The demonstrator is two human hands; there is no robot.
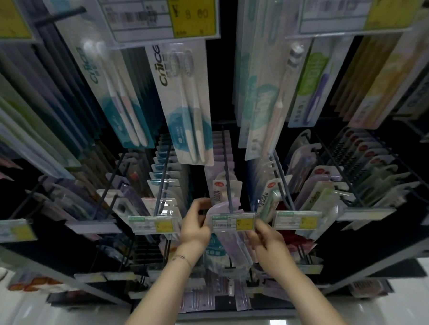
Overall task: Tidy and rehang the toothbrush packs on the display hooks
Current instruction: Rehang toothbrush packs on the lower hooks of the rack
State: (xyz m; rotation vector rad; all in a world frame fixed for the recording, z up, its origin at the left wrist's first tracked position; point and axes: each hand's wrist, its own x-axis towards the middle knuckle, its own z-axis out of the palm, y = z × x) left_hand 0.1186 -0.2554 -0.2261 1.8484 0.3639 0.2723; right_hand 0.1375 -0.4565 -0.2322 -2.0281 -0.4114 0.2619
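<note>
At the middle hook, left hand and right hand grip a lilac pack (fingers curled).

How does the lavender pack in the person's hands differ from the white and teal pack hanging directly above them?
The lavender pack is pale purple; the white and teal pack has a teal lower part. The left hand and right hand hold the lavender pack; nothing touches the white and teal pack. The lavender pack is tilted; the white and teal pack hangs straight. Both are in one hook display.
</note>
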